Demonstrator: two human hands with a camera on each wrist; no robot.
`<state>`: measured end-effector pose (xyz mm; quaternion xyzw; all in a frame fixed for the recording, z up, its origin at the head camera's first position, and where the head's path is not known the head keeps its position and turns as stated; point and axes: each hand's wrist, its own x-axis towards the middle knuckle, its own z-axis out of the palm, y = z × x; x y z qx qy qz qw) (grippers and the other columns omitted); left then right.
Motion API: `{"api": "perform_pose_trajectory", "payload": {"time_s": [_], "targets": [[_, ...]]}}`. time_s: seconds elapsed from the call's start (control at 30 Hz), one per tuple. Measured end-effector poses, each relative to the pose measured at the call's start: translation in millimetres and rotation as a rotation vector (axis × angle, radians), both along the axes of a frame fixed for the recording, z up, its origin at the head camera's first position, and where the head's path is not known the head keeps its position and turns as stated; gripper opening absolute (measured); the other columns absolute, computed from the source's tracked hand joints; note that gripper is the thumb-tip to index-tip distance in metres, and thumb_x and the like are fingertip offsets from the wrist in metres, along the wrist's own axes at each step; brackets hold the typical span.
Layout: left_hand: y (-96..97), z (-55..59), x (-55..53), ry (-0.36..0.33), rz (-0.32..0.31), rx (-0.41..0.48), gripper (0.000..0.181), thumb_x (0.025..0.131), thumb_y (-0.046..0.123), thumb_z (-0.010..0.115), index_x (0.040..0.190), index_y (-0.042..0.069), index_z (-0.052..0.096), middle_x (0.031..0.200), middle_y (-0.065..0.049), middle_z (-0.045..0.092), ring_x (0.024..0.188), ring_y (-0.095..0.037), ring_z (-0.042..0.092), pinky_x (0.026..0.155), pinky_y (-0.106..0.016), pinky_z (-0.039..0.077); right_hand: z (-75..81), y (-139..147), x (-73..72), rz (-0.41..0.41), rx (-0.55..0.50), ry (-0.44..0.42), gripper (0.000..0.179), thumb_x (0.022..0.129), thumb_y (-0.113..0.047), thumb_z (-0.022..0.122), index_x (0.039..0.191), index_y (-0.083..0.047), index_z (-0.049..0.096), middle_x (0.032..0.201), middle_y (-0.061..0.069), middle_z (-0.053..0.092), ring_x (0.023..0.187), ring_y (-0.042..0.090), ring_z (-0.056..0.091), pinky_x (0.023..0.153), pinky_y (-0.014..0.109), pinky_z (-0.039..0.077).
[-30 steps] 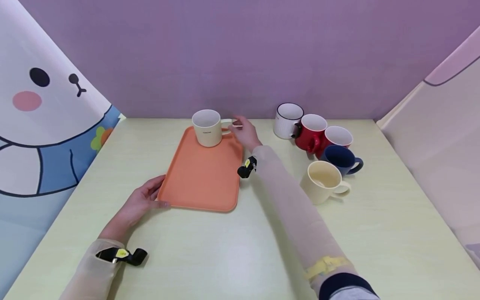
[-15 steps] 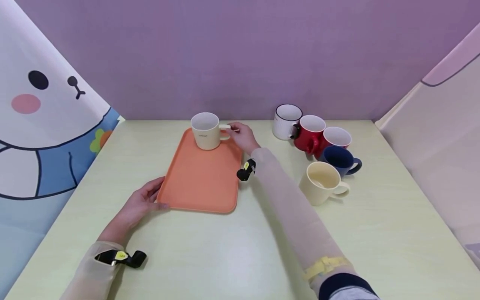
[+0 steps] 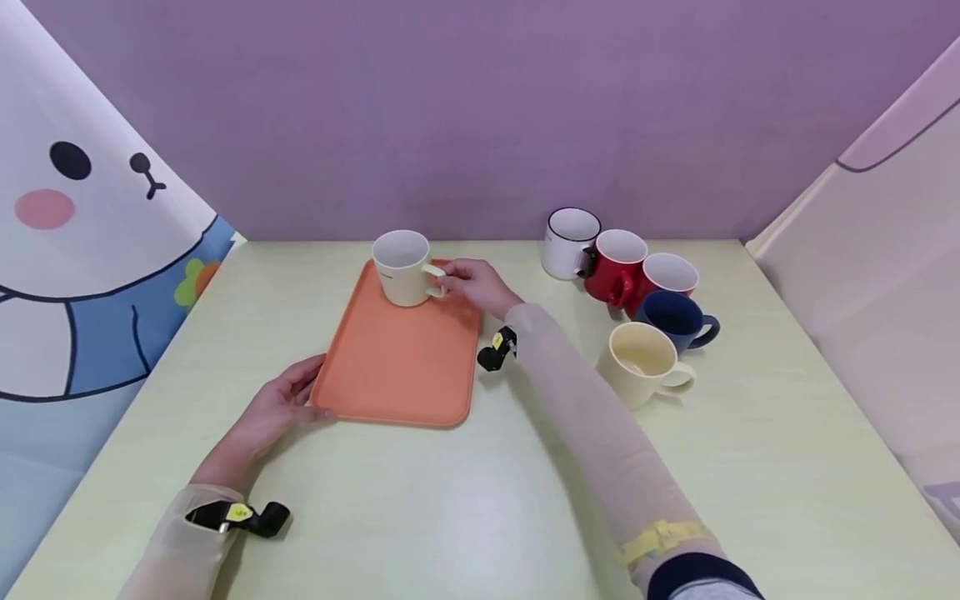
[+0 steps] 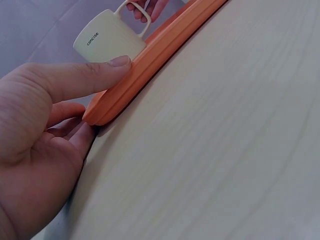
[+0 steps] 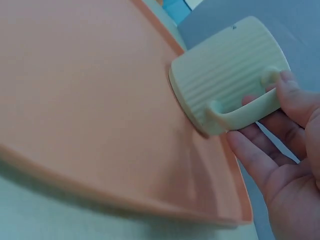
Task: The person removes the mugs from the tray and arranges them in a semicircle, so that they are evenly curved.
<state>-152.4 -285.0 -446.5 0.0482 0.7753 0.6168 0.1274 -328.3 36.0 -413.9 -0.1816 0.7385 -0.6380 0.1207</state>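
Note:
A cream mug [image 3: 403, 282] with a small dark word on its side stands upright at the far end of an orange tray [image 3: 393, 367]. My right hand [image 3: 483, 287] pinches its handle [image 5: 250, 111] between thumb and fingers; ribbing shows on this side in the right wrist view. At the tray's near left corner, my left hand [image 3: 272, 408] holds on, its thumb [image 4: 92, 77] along the near rim and its fingers around the left edge. Some left fingertips are hidden by the tray.
To the right stand a white mug with a black rim [image 3: 566, 250], two red mugs [image 3: 611, 279], a dark blue mug [image 3: 675, 321] and a pale yellow mug [image 3: 637, 371]. A purple backdrop [image 3: 480, 117] rises behind the table [image 3: 450, 508].
My right hand has come onto the mug's handle and turned it toward the front right. The mug sits slightly further left and nearer. My left hand stays at the tray corner.

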Motion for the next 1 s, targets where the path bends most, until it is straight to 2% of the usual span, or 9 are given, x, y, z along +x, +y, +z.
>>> {"api": "perform_pose_trajectory", "payload": {"time_s": [0.13,0.3,0.4,0.6,0.8,1.0], "targets": [[-0.7,0.7,-0.8,-0.006,0.0,0.0,0.09,0.082,-0.01,0.072,0.155,-0.005,0.021,0.159,-0.026,0.023,0.145,-0.043,0.022,0.097,-0.013,0.044,0.2,-6,3.1,-0.01,0.002,0.032,0.016,0.094,0.0,0.066,0.105,0.011,0.068,0.095,0.014,0.071,0.084,0.025,0.067,0.088,0.042,0.057],[-1.1,1.6,0.0,-0.021,0.004,-0.011,0.09,0.082,-0.009,0.073,0.156,-0.004,0.021,0.159,-0.025,0.022,0.146,-0.043,0.021,0.097,-0.012,0.043,-2.3,-15,7.8,-0.032,-0.003,0.099,0.014,0.088,0.003,0.072,0.099,0.012,0.072,0.088,0.017,0.074,0.071,0.014,0.067,0.08,0.043,0.059],[-1.1,2.0,0.3,-0.021,0.003,-0.013,0.09,0.082,-0.009,0.073,0.156,-0.004,0.021,0.16,-0.025,0.022,0.146,-0.042,0.02,0.097,-0.012,0.042,-4.5,-19,9.8,-0.051,0.007,0.158,0.013,0.086,0.004,0.074,0.096,0.011,0.074,0.085,0.019,0.074,0.067,0.009,0.066,0.074,0.038,0.06],[-1.2,2.2,-0.2,-0.009,-0.003,-0.008,0.09,0.082,-0.01,0.072,0.155,-0.004,0.021,0.16,-0.025,0.021,0.146,-0.043,0.019,0.098,-0.012,0.042,-7.0,-24,15.2,-0.066,0.008,0.228,0.014,0.085,0.005,0.075,0.098,0.011,0.074,0.087,0.021,0.074,0.068,0.006,0.064,0.066,0.024,0.058],[-1.2,2.4,0.0,-0.009,0.0,-0.01,0.09,0.082,-0.011,0.072,0.155,-0.005,0.021,0.16,-0.026,0.021,0.146,-0.043,0.02,0.097,-0.012,0.043,-6.4,-29,22.5,-0.088,0.011,0.286,0.015,0.085,0.004,0.075,0.097,0.011,0.075,0.088,0.023,0.073,0.067,0.004,0.064,0.066,0.025,0.059],[-0.3,3.4,0.0,-0.019,0.005,-0.021,0.09,0.082,-0.01,0.073,0.156,-0.004,0.021,0.16,-0.025,0.021,0.146,-0.042,0.02,0.097,-0.012,0.043,-3.4,-30,28.6,-0.116,0.044,0.282,0.015,0.086,0.001,0.075,0.099,0.008,0.076,0.09,0.021,0.074,0.067,0.005,0.064,0.065,0.022,0.058]]}}
